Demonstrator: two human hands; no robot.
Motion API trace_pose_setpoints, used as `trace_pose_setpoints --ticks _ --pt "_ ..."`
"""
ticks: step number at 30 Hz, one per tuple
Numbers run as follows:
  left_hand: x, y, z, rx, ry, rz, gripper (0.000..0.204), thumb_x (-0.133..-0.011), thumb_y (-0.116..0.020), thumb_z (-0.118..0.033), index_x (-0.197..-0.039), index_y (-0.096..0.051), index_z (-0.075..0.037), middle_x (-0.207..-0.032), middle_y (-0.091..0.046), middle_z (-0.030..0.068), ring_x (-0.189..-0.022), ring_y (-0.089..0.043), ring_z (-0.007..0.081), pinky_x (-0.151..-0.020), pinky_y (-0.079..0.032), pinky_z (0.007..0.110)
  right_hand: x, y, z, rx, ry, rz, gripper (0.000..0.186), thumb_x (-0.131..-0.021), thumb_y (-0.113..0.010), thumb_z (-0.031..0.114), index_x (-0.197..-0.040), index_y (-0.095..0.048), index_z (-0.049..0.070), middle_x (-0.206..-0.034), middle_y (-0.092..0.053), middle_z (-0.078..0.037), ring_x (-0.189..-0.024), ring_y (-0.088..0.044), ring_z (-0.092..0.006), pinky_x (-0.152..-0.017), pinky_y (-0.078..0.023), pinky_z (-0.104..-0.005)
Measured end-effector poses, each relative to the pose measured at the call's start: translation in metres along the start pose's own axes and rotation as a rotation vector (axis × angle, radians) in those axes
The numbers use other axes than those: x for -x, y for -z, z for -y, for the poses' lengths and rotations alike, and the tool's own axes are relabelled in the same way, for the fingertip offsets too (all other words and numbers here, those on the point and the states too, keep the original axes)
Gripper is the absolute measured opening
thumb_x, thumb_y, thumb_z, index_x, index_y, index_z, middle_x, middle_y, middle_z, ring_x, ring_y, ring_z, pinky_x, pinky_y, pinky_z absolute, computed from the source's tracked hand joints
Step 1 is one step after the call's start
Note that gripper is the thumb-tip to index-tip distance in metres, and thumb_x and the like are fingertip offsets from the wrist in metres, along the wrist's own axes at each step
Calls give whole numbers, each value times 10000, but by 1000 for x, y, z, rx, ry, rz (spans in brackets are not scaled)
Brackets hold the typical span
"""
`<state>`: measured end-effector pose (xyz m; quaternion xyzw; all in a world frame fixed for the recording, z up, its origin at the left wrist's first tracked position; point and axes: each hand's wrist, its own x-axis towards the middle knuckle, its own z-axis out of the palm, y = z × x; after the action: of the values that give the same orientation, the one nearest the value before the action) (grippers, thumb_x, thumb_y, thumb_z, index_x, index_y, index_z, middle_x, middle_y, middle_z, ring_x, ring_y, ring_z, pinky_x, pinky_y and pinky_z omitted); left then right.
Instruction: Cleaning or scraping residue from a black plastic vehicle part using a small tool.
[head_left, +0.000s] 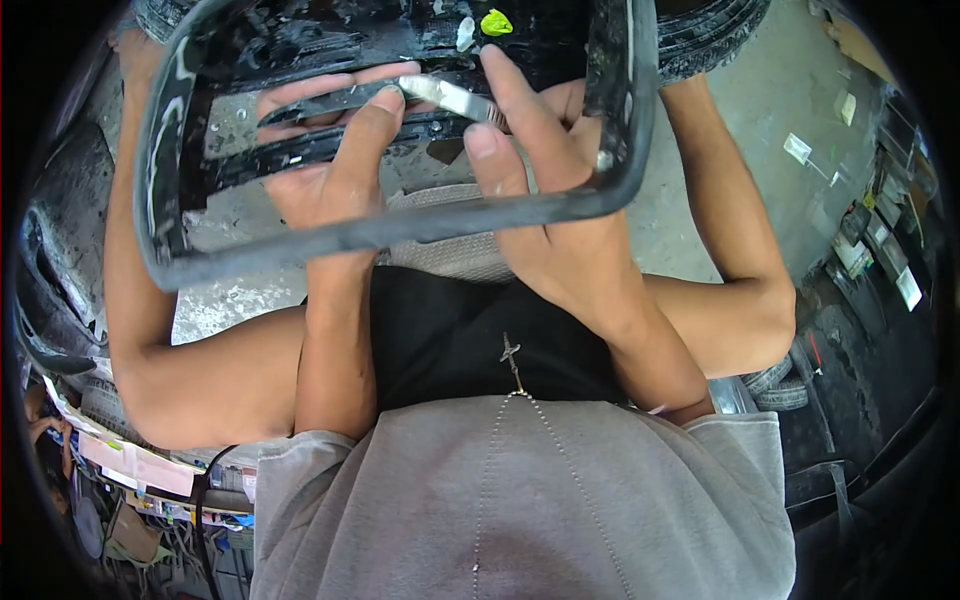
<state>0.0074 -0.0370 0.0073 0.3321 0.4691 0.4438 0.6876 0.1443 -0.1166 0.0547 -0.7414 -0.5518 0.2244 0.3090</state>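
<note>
Black frame (450,221) = landmark, held up in front of the wearer; its near rim crosses over both wrists/hands. L hand (345,180) comes in under that rim, left of the frame's middle: thumb on the near face, fingers behind, seen thru the openings, so it's clamped round a thin slat (335,104) of the frame.

R hand (560,160) also comes up inside the rim, toward the frame's right side. It's pinching a pale, flat tool (450,98): ridged end sits btwn thumb & index, whose tips stand apart; other fingers partly hidden, can't tell their curl. Tool lies left of R hand, inside the frame's opening, tip pointing at L thumb; can't tell if tip & thumb touch.

Yellow-green dab (496,22) & white dab (466,34) side by side on the frame's far part, just beyond R index. Tyre (715,35) by the frame's far right corner. Grey textured pad (460,247) shows just past its near rim. Cross pendant (509,352) hangs on the wearer's side of the frame.
</note>
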Motion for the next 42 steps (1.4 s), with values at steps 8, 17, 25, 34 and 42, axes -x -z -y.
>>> trace_pose_setpoints --ticks 8,17,25,34,42 --pt "20 -2 -36 -87 -145 -31 360 -884 -702 69 -1132 -442 43 -1065 -666 328 -939 -732 337 -803 -679 445 19 0 18 -231 5 -11 399 -1001 -602 32 -1398 -610 3 -946 -663 -104 -732 -548 -184 -729 -483 -311" --pt "45 -23 -50 -515 -611 -107 218 -914 -716 -33 -1068 -587 51 -1004 -730 188 -876 -720 203 -810 -584 285 31 -7 69 -187 -14 -236 491 -860 -681 -7 -1337 -682 107 -713 -520 -79 -556 -542 -245 -508 -466 -373" --pt "47 -50 -87 -767 -96 263 282 -997 -647 -88 -1164 -481 66 -1187 -674 249 -1010 -709 241 -888 -597 328 38 1 47 -177 88 -389 495 -792 -748 127 -1278 -695 49 -746 -580 -55 -529 -537 -201 -449 -469 -360" --pt "90 -37 -57 -819 -549 265 469 -1063 -554 -321 -1255 -411 83 -1303 -565 278 -1229 -610 349 -1030 -496 424 55 26 38 -400 -94 -183 491 -879 -694 230 -1297 -651 -23 -718 -616 -131 -572 -667 -294 -523 -559 -380" --pt "93 -58 -73 -900 -390 335 709 -1060 -470 -545 -1322 -473 114 -1307 -609 284 -1160 -667 333 -1000 -554 421 46 15 41 -304 -71 -183 571 -961 -627 335 -1382 -572 -47 -742 -625 -159 -574 -683 -304 -518 -557 -384"
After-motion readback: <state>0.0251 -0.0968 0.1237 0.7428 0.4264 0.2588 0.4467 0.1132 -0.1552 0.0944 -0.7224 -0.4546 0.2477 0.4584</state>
